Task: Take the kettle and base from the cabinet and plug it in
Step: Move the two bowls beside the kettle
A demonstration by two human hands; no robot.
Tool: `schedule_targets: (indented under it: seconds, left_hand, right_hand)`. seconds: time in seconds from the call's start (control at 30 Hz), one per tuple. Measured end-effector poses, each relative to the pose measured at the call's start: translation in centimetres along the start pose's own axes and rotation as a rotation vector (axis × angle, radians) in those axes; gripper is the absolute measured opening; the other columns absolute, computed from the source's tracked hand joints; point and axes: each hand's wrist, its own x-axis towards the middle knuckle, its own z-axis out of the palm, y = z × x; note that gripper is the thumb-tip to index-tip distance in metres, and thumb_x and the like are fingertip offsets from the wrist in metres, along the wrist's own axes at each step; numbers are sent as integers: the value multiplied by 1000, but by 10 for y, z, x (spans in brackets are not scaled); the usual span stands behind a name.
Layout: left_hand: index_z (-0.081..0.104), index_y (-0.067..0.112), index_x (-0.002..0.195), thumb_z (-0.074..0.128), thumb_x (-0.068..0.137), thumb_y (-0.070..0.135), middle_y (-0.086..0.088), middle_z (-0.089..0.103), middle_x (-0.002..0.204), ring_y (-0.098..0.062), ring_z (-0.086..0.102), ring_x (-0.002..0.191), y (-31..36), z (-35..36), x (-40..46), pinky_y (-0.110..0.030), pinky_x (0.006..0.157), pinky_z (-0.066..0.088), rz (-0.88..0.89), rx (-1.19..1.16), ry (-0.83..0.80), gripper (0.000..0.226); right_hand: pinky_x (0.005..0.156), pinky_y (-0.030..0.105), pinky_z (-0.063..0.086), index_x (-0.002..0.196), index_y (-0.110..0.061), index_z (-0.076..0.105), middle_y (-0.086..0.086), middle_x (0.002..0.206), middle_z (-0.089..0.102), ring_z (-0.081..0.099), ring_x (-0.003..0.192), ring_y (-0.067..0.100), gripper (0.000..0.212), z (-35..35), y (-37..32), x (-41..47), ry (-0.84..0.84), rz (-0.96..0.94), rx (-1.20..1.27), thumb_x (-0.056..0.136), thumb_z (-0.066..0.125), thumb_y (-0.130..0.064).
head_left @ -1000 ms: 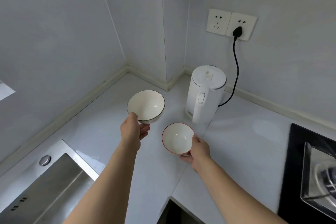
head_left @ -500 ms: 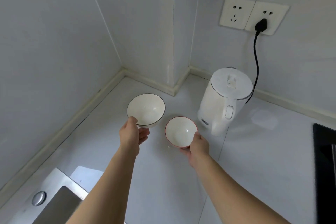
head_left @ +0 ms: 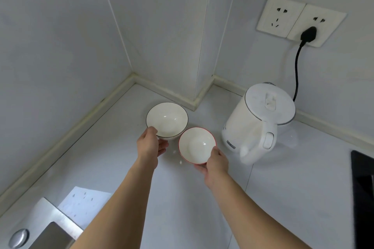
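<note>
A white kettle [head_left: 257,125] stands upright on the counter at the right, lid down, handle toward me; its base is hidden under it. Its black cord [head_left: 297,70] runs up to a black plug [head_left: 308,34] seated in the right wall socket [head_left: 317,25]. My left hand [head_left: 150,144] grips the near rim of a white bowl with a dark rim [head_left: 167,120]. My right hand [head_left: 215,160] holds a smaller white bowl with a red rim [head_left: 196,144]. Both bowls sit low over the counter, left of the kettle.
The white counter [head_left: 293,188] meets tiled walls in a corner behind the bowls. A steel sink [head_left: 50,228] with a round knob [head_left: 18,237] lies at the bottom left. A black hob edge [head_left: 363,188] shows at the right. A free socket [head_left: 280,16] sits left of the plug.
Both hands have carried the bowls farther toward the wall corner and lower to the counter. The view has shifted left, so the kettle now sits farther right.
</note>
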Motion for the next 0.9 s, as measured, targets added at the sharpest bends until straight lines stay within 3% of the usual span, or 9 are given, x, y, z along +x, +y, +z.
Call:
schedule_targets:
  seconds: [0.2,0.33,0.57,0.9]
  left_hand:
    - [55,22,79,42,82,24,-18,60,83,-29,59,65,2,3,6,-38,75,52,17,-4,10,13]
    - [54,23,78,42,83,24,-17,58,83,-30,55,67,3,5,11,-36,70,47,15,-10,13,14]
    - [56,23,80,41,85,25,-16,58,85,-29,54,65,0,8,21,-34,68,47,2,-27,27,16]
    - [59,24,85,43,83,27,-15,63,87,-30,58,67,-5,8,31,-33,67,50,-1,-59,14,16]
  right_hand:
    - [68,42,56,122,-20,55,11,124,55,58,110,39,29,6,-3,1,-18,20,-18,100,39,-28]
    - [55,35,55,111,-24,54,11,122,56,59,108,38,19,10,-6,0,-32,21,-33,99,39,-27]
    - [47,30,55,115,-23,55,10,122,56,59,109,38,23,14,-6,2,-33,23,-23,100,39,-28]
    - [55,33,56,124,-23,55,9,124,55,57,112,36,30,15,-6,4,-16,24,-20,100,38,-30]
